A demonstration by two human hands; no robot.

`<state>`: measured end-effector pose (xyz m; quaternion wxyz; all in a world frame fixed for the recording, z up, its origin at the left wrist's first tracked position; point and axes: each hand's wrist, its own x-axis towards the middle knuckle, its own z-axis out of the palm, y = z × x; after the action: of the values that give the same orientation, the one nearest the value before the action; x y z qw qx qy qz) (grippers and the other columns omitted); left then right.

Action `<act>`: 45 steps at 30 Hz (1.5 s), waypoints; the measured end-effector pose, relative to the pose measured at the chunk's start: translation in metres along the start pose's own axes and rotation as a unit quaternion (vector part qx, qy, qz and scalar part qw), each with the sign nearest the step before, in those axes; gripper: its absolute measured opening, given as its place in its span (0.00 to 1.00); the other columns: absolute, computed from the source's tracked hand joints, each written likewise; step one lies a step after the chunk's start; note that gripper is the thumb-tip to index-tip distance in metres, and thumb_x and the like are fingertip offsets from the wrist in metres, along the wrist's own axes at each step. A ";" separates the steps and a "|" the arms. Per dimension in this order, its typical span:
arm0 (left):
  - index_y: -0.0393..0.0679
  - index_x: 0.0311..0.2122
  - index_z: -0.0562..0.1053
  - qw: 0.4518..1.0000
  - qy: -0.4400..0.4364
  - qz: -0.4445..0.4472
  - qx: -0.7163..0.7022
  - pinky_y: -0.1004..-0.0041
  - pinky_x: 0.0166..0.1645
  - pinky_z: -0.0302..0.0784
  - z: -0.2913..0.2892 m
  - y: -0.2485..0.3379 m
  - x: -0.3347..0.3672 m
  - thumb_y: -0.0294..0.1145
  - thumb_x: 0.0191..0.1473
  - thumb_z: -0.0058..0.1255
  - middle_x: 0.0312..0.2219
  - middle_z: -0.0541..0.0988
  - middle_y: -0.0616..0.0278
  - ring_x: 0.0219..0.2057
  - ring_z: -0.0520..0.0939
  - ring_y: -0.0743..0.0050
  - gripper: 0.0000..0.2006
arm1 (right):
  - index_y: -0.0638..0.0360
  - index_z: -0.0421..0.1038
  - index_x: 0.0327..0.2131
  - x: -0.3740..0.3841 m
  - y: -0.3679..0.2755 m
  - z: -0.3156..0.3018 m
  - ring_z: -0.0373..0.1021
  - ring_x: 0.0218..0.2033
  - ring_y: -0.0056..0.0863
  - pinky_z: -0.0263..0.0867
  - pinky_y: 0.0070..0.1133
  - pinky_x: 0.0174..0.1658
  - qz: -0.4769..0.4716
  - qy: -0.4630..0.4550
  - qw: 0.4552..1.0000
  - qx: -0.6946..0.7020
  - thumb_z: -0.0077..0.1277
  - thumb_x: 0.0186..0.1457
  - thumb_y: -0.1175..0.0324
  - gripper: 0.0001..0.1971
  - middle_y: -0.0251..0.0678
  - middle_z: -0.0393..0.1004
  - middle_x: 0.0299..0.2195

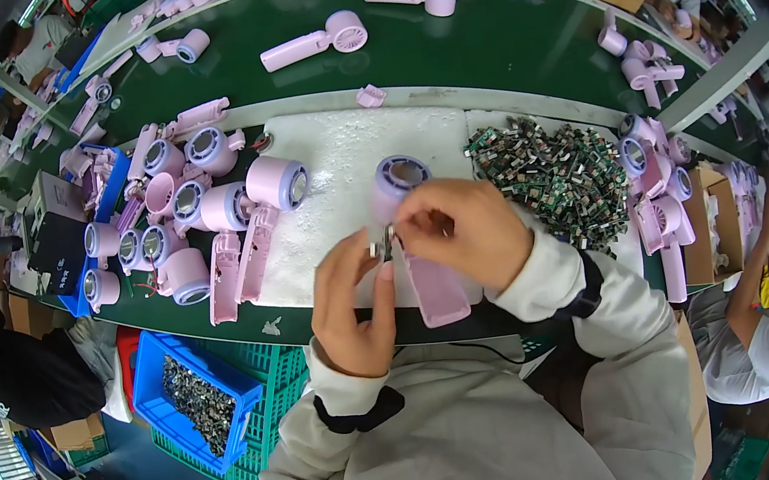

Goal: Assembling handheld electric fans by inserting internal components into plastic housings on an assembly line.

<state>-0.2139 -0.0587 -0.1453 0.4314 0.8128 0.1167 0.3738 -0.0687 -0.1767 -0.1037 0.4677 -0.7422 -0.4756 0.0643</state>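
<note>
Between the thumb and fingers of my left hand (353, 310) is a small circuit board (386, 246), held upright on edge. My right hand (473, 230) is closed in a pinch right beside the board; what sits in its fingertips is hidden. Under my hands lies a pink handheld fan, its round head (399, 177) pointing away from me and its open handle shell (438, 293) toward me. My right hand covers the part where head and handle meet. A white foam sheet (315, 152) is beneath the fan.
A heap of circuit boards (552, 181) lies right of the foam. Pink fan parts (223, 205) crowd the left, more (658, 180) the right. Beyond runs a green conveyor belt (235, 61) carrying fans. A blue bin (200, 400) of small parts stands lower left. Other people work around.
</note>
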 end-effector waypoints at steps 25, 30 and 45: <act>0.41 0.40 0.75 0.980 -0.188 0.063 -0.032 0.59 0.38 0.78 0.064 -0.022 0.093 0.18 0.53 0.53 0.36 0.76 0.50 0.32 0.81 0.48 0.09 | 0.54 0.82 0.38 0.184 0.197 -0.185 0.79 0.39 0.38 0.73 0.29 0.47 0.201 0.005 0.906 -0.372 0.59 0.53 0.56 0.15 0.41 0.83 0.36; 0.42 0.47 0.76 0.989 -0.116 0.036 0.083 0.60 0.41 0.77 -0.020 -0.034 0.042 0.18 0.52 0.54 0.37 0.75 0.52 0.35 0.80 0.51 0.16 | 0.50 0.73 0.55 0.232 0.211 -0.162 0.74 0.50 0.47 0.68 0.33 0.57 0.252 -0.015 0.867 -0.429 0.62 0.50 0.50 0.29 0.44 0.75 0.53; 0.41 0.46 0.78 0.999 -0.043 0.014 -0.022 0.67 0.42 0.77 -0.008 -0.049 0.030 0.17 0.52 0.57 0.35 0.77 0.54 0.35 0.80 0.58 0.15 | 0.50 0.68 0.56 0.255 0.278 -0.219 0.76 0.46 0.40 0.78 0.31 0.36 0.300 0.107 0.897 -0.307 0.67 0.50 0.49 0.33 0.49 0.71 0.51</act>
<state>-0.1921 -0.0090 -0.1665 0.4487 0.8200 0.0776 0.3468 0.3669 -0.1504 -0.1034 0.2232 -0.9587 -0.1743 -0.0272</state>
